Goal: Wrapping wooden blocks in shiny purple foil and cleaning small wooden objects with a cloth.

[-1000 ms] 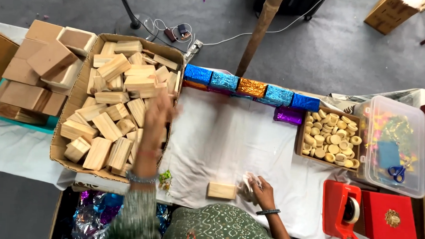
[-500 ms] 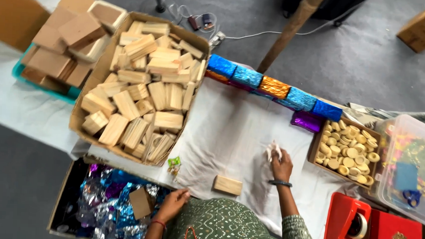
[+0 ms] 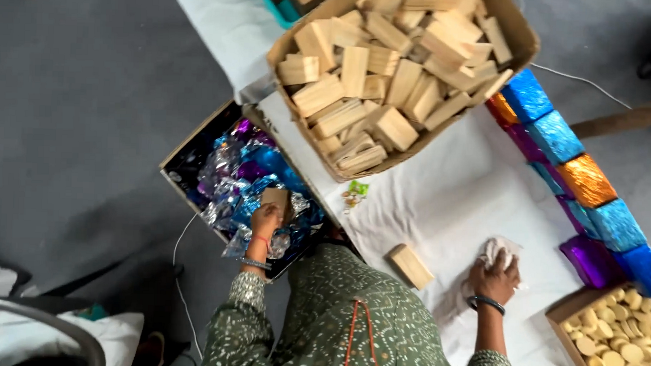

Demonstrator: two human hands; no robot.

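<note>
wooden block (image 3: 275,198) sits in the left hand (image 3: 265,223), closed around it, over the box of shiny foil (image 3: 228,176) at eight o'clock. right hand (image 3: 494,277) grips a white cloth (image 3: 498,247) at four o'clock, near another block (image 3: 410,265).

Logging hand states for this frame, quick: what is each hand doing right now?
Left hand: closed on a wooden block, over the box of shiny foil wrappers.
Right hand: closed on a crumpled white cloth on the table.

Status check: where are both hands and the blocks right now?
Left hand holds a wooden block over the foil box. Right hand grips white cloth on table. Loose block between, nothing obstructing.
</note>
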